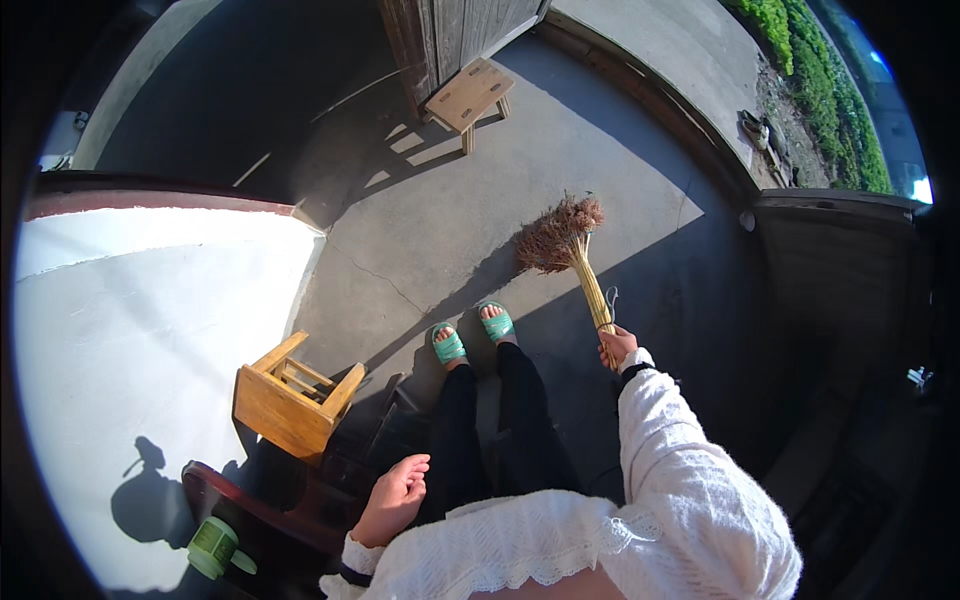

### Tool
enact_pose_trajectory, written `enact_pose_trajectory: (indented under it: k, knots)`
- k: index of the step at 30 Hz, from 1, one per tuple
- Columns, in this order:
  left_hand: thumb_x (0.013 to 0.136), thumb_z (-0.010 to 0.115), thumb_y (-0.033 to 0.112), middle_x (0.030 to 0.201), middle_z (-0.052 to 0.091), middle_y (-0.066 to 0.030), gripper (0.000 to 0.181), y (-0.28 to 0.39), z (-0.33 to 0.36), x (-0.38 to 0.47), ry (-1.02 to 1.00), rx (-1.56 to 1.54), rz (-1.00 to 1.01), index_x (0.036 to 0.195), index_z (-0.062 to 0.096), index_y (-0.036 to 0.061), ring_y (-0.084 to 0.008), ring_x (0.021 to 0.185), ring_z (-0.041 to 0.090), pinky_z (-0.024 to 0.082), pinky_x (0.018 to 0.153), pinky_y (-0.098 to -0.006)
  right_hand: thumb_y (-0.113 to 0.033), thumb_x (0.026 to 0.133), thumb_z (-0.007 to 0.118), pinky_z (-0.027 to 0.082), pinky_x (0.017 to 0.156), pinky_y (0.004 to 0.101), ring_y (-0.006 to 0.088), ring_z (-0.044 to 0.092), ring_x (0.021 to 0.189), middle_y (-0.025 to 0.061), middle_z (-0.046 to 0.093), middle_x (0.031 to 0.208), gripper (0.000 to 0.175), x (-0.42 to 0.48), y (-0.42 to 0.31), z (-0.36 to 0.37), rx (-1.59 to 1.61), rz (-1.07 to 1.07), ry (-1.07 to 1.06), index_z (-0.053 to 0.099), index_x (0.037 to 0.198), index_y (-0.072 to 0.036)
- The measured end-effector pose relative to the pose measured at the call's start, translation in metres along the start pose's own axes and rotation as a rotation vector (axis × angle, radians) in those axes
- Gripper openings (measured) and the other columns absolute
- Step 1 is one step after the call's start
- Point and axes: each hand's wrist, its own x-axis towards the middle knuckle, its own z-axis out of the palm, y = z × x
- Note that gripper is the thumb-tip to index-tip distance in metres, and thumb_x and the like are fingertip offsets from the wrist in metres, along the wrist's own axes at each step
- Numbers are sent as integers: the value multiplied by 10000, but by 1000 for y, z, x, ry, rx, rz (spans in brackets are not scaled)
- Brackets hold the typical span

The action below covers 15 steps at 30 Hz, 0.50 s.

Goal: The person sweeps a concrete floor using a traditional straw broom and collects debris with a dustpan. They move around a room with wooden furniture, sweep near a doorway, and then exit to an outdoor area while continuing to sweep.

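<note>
My right hand (618, 347) is wrapped around the bundled-stalk handle of a straw broom (589, 277), close to its lower end. The reddish-brown bristle head (559, 234) points away from me, over the concrete floor ahead of my feet. A thin hanging loop (612, 298) sticks out beside the handle. Held low in front of my body, my left hand (394, 496) is empty, its fingers loosely bent. A tipped wooden stool (289, 412) is nearest to it on the left. My feet, in green sandals (450, 346), stand on the floor between the stool and the broom.
A small wooden bench (471, 94) stands by an open wooden door (480, 30). A raised threshold (652, 97) borders the paving outside. At lower left are a dark red wooden chair (247, 495) and a green container (213, 547), beside a white wall (157, 315).
</note>
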Motion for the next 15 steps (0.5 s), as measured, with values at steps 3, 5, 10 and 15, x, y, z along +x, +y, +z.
enact_pose_trajectory:
  k: [3, 5, 10, 15]
  knots:
    - [830, 527, -33, 1080, 625, -175, 397, 16, -1, 5, -58, 44, 18, 1225, 516, 8, -216, 904, 628, 508, 815, -297, -113, 871, 603, 396, 334, 269, 132, 485, 405, 26, 502, 587, 203, -23, 36, 3, 159, -254, 28, 589, 1073, -110]
    - [832, 525, -33, 1082, 624, -177, 394, 29, 4, 9, -95, 93, 5, 1224, 516, 8, -218, 905, 628, 508, 816, -298, -105, 858, 608, 387, 332, 260, 114, 471, 387, 19, 483, 569, 349, -47, 58, 14, 164, -330, -40, 533, 1199, -96]
    - [840, 518, -12, 1040, 646, -175, 351, 58, 36, 29, -175, 274, 30, 1191, 534, -26, -215, 896, 644, 514, 808, -291, -185, 768, 696, 528, 615, 342, 247, 665, 702, 134, 668, 857, 638, -75, 81, 80, -231, -505, -196, 452, 1354, -118]
    - [844, 505, 14, 1042, 651, -151, 364, 73, 94, 40, -208, 425, -91, 1205, 537, -6, -196, 892, 638, 503, 805, -267, -187, 665, 712, 503, 850, 411, 333, 624, 997, 123, 659, 1074, 577, -11, 69, 116, -637, -621, -335, 577, 1226, -218]
